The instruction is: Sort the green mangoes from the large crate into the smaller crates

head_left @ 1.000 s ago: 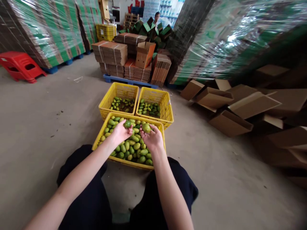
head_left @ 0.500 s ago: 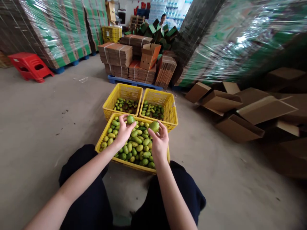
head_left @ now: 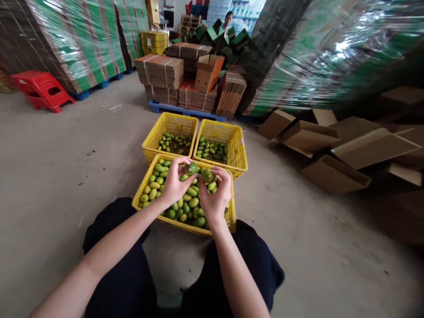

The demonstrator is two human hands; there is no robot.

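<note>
Between thumb and fingers my left hand point(head_left: 177, 182) grips a green fruit point(head_left: 191, 168). My right hand point(head_left: 217, 192) is closed on another green fruit point(head_left: 207, 176), held just right of the first, with little or no gap between them. Both hands are over the near yellow crate point(head_left: 143, 187), which is full of green and yellowish fruits point(head_left: 154, 185). Behind it stand two more yellow crates, the left one point(head_left: 154, 132) and the right one point(head_left: 239, 148), each with a layer of green fruits on its bottom.
Flattened cartons point(head_left: 162, 73) are stacked on a blue pallet point(head_left: 172, 109) beyond the crates. Open cardboard boxes point(head_left: 334, 174) lie at the right. A red stool point(head_left: 43, 90) stands at the left. Wrapped pallets rise on both sides. A person point(head_left: 228, 20) is at the back.
Both hands have come closer together, each with its fruit. The right hand has moved left and turned its fruit, while the left hand has shifted slightly right.
</note>
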